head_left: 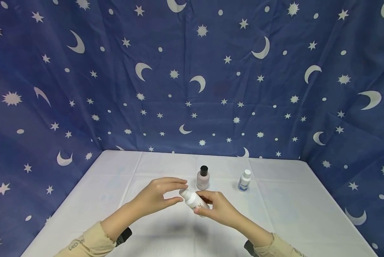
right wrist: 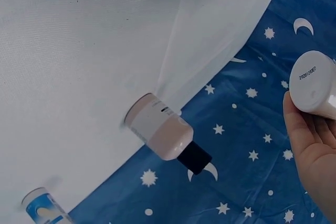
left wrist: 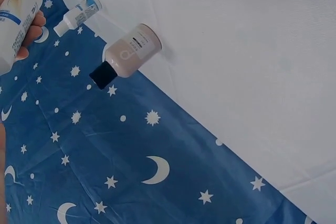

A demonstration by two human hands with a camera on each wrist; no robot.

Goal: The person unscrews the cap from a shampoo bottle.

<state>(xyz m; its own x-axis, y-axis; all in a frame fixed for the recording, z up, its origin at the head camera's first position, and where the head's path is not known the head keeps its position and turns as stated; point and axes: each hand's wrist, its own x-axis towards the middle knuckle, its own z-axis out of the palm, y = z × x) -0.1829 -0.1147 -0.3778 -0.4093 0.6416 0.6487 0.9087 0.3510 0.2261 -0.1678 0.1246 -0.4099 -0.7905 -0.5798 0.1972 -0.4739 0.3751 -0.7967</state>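
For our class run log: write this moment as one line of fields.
right hand: holds white bottle tilted | left hand: fingers at its cap | pink bottle, small white bottle: upright on table
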